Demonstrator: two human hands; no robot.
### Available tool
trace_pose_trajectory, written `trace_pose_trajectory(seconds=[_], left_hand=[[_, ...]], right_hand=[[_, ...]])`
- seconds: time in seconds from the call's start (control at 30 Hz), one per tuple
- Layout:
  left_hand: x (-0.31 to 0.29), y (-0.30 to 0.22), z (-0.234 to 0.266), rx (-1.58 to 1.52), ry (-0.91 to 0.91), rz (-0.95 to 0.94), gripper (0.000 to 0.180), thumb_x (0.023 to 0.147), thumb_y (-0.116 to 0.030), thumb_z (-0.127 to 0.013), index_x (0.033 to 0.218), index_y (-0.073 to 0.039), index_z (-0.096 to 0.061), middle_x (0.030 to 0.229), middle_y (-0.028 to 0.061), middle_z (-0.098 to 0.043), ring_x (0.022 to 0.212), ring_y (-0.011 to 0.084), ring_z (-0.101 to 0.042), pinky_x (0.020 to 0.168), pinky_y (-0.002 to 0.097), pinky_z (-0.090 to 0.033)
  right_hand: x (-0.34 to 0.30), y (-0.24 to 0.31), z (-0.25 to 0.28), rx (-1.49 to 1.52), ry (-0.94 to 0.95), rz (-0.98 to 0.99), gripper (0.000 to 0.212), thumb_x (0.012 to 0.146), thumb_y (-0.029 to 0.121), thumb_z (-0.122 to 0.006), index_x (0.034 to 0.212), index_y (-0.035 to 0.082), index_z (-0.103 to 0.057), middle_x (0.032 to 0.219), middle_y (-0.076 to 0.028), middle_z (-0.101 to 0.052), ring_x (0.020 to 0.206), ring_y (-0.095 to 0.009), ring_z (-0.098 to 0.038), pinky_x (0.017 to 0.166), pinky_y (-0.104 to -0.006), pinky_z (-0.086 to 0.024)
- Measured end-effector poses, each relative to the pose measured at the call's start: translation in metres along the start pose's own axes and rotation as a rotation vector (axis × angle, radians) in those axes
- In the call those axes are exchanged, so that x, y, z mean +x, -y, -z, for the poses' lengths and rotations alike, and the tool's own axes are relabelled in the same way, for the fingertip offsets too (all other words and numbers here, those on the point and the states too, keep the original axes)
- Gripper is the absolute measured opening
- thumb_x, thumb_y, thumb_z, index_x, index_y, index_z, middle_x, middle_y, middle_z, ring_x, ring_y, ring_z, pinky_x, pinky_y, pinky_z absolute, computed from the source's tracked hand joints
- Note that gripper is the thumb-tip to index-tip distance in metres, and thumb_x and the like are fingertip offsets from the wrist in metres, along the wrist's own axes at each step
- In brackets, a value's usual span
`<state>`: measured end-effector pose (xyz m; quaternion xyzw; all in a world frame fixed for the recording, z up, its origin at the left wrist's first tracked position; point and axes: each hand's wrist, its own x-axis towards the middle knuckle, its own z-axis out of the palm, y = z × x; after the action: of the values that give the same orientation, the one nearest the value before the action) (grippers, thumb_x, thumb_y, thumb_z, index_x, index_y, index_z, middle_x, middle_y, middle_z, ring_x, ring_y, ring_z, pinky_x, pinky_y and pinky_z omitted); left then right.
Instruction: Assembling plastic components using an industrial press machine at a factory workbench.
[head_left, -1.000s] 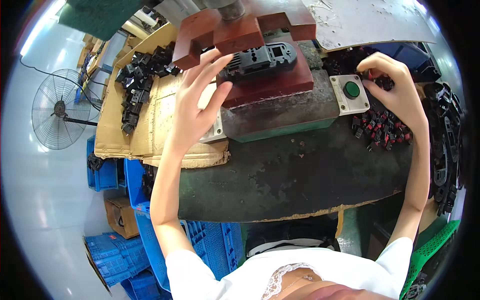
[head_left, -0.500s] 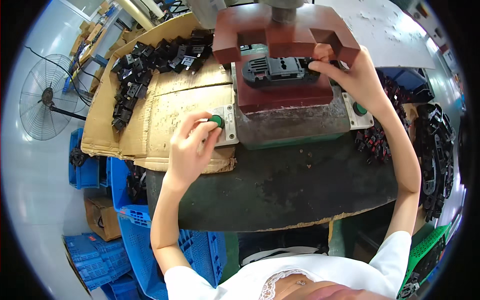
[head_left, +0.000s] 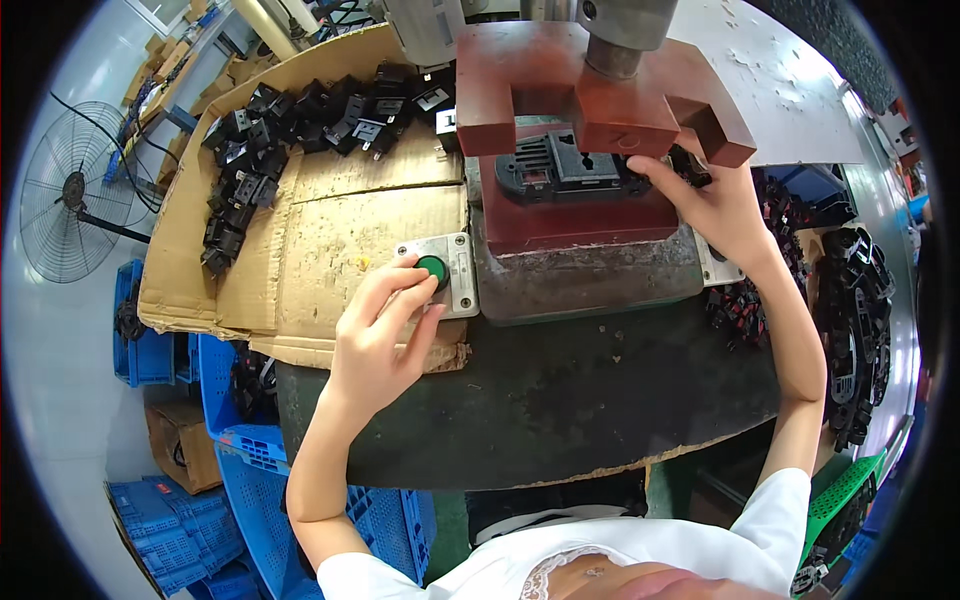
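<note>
My left hand (head_left: 378,345) has its fingertips on a round green push button (head_left: 432,272), set in a grey metal plate left of a press. Its fingers are bent and apart, with nothing held. A long black plastic socket housing (head_left: 570,165) lies on the red-brown lower block (head_left: 585,228) of the press. Over it hangs a notched red-brown upper block (head_left: 615,120), apart from the lower one. My right hand (head_left: 715,210) grips the housing's right end, the thumb on its near side. The upper block hides its other fingertips.
An opened cardboard box (head_left: 300,250) with several black socket inserts (head_left: 240,190) stands left of the press. Small red and black parts (head_left: 738,325) and black housings (head_left: 858,330) lie at the right. Blue crates (head_left: 390,525) stand below the dark tabletop (head_left: 560,400).
The view has shifted slightly. My left fingertips stay on the green button. My right hand stays at the housing's end, its forefinger now hidden, and covers the right-hand green button.
</note>
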<state>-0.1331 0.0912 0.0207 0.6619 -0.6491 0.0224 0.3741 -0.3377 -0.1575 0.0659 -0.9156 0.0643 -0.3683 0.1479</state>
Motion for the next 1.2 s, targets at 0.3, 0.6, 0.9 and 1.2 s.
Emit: trace_pose_trajectory(seconds=[0.3, 0.6, 0.9, 1.2], left_hand=[[0.001, 0.000, 0.000, -0.010, 0.002, 0.001, 0.019, 0.072, 0.006, -0.066, 0.091, 0.003, -0.061, 0.093, 0.0136, -0.058, 0.098, 0.0315, -0.060, 0.080, 0.0369, -0.051], [0.002, -0.004, 0.001, 0.053, -0.024, -0.011, 0.020, 0.071, 0.007, -0.063, 0.090, 0.000, -0.060, 0.095, 0.0123, -0.061, 0.099, 0.0308, -0.060, 0.087, 0.0406, -0.046], [0.011, 0.000, -0.001, 0.189, 0.018, -0.058, 0.015, 0.070, 0.004, -0.064, 0.081, -0.004, -0.056, 0.084, 0.0084, -0.062, 0.093, 0.0282, -0.060, 0.094, 0.0478, -0.039], [0.011, 0.002, -0.005, 0.087, -0.029, -0.019, 0.016, 0.069, 0.003, -0.064, 0.079, -0.004, -0.054, 0.077, 0.0071, -0.057, 0.090, 0.0275, -0.058, 0.087, 0.0413, -0.042]], right_hand=[[0.002, 0.002, 0.006, 0.247, 0.060, -0.214, 0.029, 0.079, 0.011, -0.072, 0.102, -0.001, -0.061, 0.090, -0.003, -0.064, 0.084, -0.010, -0.055, 0.078, -0.0267, -0.045], [-0.047, 0.017, 0.050, -0.226, 0.078, -0.242, 0.015, 0.073, -0.008, -0.063, 0.087, -0.002, -0.060, 0.085, -0.011, -0.063, 0.077, -0.021, -0.061, 0.070, -0.0287, -0.047], [-0.088, 0.018, 0.044, -0.266, 0.101, -0.265, 0.019, 0.073, -0.009, -0.063, 0.090, -0.002, -0.059, 0.082, -0.012, -0.062, 0.075, -0.024, -0.062, 0.069, -0.0297, -0.048], [-0.088, 0.012, 0.039, -0.187, 0.084, -0.313, 0.019, 0.074, -0.008, -0.062, 0.092, -0.003, -0.058, 0.076, -0.011, -0.060, 0.069, -0.020, -0.060, 0.064, -0.0279, -0.046]])
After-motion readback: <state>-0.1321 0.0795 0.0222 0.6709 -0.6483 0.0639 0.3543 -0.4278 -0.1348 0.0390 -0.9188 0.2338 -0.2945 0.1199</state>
